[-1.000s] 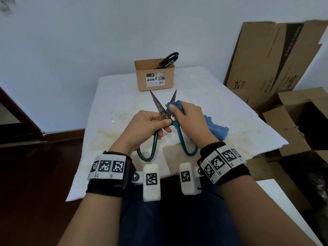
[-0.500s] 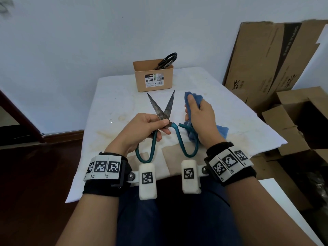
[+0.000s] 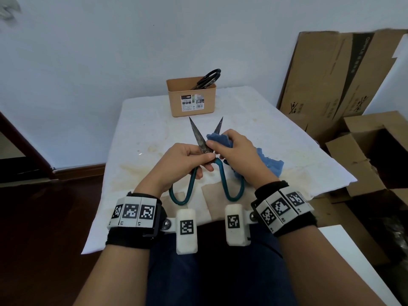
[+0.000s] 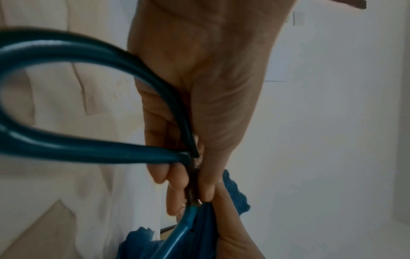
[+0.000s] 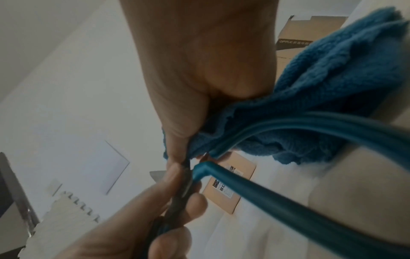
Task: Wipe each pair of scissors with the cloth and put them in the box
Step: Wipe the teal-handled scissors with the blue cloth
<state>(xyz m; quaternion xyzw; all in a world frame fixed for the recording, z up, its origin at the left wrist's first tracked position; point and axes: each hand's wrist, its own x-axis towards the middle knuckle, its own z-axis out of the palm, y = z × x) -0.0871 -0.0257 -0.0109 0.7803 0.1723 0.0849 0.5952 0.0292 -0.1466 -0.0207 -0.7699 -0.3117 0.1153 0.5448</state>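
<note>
White cloth covers the table (image 3: 154, 129), stained yellowish toward its near edge, with a pale wall behind it and flattened cardboard boxes (image 3: 331, 85) leaning and stacked off to the right. At the far side of the table stands a tan box (image 3: 191, 102) with a printed label on its near face; a pair of black-handled scissors (image 3: 208, 79) leans inside it, handles sticking up over the far right rim.

Above the middle of the table the person holds a pair of teal-handled scissors (image 3: 199, 138), blades spread in a V and pointing away toward the box, the two long handle loops hanging toward the near edge. The left hand (image 3: 185, 161) pinches them at the pivot, thumb on top and fingers curled underneath, as the left wrist view shows with the thumb and fingertips clamped on either side of the dark metal joint. The right hand (image 3: 237, 155) grasps a bunched blue cloth (image 3: 220, 140), its fingers curled around the fabric and pressing it against the lower part of the right blade, just beside the left thumb. More of the cloth trails out behind the right hand toward the right and hangs near the right handle loop. In the right wrist view the cloth folds around the handle's upper end close to the pivot.
</note>
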